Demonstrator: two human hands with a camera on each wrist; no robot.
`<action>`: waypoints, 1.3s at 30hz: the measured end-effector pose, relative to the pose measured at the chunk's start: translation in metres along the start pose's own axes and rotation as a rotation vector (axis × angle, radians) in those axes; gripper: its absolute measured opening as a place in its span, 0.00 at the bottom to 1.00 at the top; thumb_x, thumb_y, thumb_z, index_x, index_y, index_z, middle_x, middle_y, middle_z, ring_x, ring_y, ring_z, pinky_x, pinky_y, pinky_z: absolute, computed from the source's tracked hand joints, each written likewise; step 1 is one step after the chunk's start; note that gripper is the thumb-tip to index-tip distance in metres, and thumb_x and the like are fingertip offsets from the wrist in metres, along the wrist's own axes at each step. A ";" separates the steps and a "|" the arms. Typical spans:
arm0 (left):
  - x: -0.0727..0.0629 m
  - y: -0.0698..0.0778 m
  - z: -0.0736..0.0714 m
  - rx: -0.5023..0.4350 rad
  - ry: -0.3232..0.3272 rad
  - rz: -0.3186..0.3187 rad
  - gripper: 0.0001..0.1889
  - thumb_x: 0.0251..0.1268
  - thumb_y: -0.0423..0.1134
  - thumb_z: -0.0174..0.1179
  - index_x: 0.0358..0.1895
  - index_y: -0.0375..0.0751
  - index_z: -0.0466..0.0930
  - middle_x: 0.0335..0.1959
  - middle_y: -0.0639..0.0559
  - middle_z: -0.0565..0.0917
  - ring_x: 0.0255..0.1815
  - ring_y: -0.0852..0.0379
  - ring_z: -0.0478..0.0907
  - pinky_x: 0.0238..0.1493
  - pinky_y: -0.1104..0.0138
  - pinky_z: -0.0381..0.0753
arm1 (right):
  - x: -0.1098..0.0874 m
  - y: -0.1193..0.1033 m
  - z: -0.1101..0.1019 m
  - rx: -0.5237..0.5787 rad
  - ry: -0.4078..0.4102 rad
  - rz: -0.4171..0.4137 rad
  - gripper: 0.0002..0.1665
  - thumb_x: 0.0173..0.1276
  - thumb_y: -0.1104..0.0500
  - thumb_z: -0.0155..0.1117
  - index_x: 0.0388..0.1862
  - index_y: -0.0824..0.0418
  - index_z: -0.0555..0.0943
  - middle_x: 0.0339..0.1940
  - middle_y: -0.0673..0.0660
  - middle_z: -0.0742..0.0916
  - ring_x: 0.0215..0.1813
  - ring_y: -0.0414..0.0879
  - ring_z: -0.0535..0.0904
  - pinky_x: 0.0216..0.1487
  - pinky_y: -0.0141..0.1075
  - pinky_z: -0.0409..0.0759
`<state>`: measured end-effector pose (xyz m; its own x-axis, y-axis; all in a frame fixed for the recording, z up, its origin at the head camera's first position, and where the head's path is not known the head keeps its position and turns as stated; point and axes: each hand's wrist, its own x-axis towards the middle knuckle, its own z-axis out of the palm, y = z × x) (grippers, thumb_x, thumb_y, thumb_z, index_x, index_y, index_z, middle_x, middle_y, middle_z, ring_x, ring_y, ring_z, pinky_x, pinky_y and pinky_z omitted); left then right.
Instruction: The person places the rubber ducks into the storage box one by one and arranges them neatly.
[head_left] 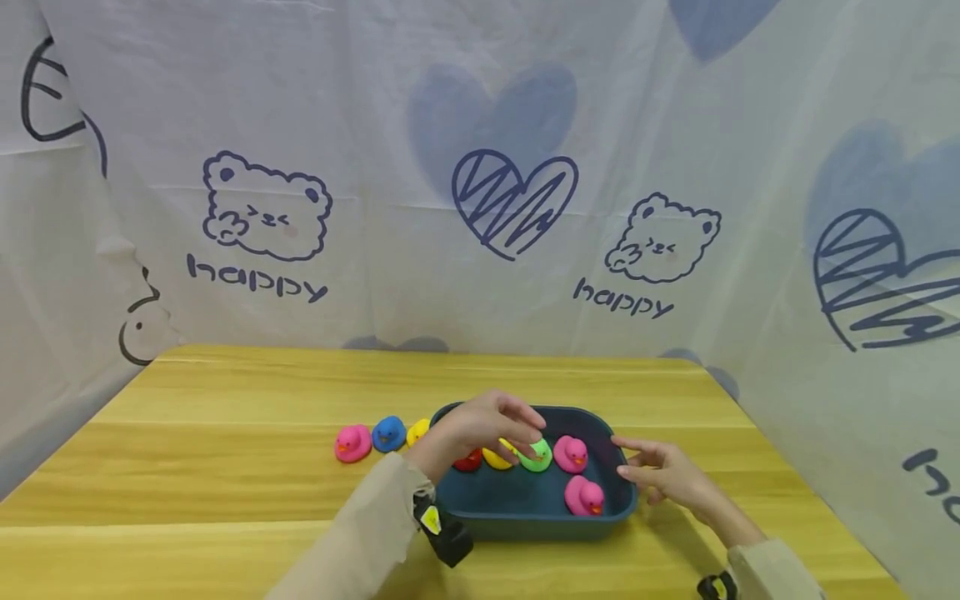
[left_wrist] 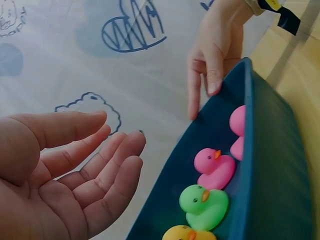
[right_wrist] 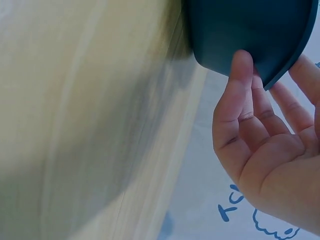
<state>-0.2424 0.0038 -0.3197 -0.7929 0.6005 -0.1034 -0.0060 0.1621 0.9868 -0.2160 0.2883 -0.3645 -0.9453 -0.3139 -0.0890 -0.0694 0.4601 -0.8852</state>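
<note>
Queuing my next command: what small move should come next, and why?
I'd probably shift the left hand leftward to the yellow duck beside the bin. That hand hangs open and empty above the bin, while the yellow duck, blue duck and pink duck sit outside it on the table, the yellow one nearest; the right hand touches the bin's right end.

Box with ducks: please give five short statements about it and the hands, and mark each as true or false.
1. The right hand touches the end of the box. True.
2. Each hand holds a duck. False: the left hand is empty, above the box, and the right one holds no duck.
3. Two pink ducks are in the box. True.
4. All ducks are inside the box. False: a blue duck is outside, on the table.
5. A green duck is next to a yellow duck. True.
</note>
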 end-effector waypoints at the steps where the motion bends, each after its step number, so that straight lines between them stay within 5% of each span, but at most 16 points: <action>1: -0.001 0.000 -0.002 0.000 0.006 0.006 0.11 0.56 0.31 0.59 0.42 0.29 0.77 0.39 0.38 0.80 0.34 0.48 0.80 0.35 0.59 0.79 | 0.000 0.000 0.000 -0.002 0.000 0.000 0.36 0.62 0.56 0.60 0.63 0.72 0.61 0.31 0.56 0.78 0.23 0.41 0.70 0.20 0.31 0.71; 24: -0.042 -0.014 -0.063 -0.062 0.112 0.087 0.13 0.60 0.32 0.56 0.45 0.27 0.74 0.32 0.48 0.80 0.33 0.50 0.80 0.34 0.63 0.79 | 0.003 -0.002 -0.002 -0.040 -0.025 0.001 0.35 0.62 0.57 0.60 0.63 0.72 0.61 0.31 0.56 0.80 0.23 0.41 0.70 0.19 0.32 0.72; 39: -0.070 -0.028 -0.096 -0.016 0.215 0.109 0.16 0.61 0.34 0.55 0.48 0.24 0.71 0.41 0.42 0.78 0.38 0.51 0.78 0.40 0.59 0.77 | 0.003 0.000 -0.004 -0.040 -0.045 -0.009 0.38 0.60 0.54 0.61 0.62 0.74 0.61 0.29 0.56 0.81 0.21 0.41 0.69 0.19 0.29 0.68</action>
<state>-0.2458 -0.1182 -0.3285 -0.9008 0.4332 0.0307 0.0784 0.0926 0.9926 -0.2207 0.2909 -0.3629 -0.9292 -0.3550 -0.1028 -0.0913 0.4900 -0.8669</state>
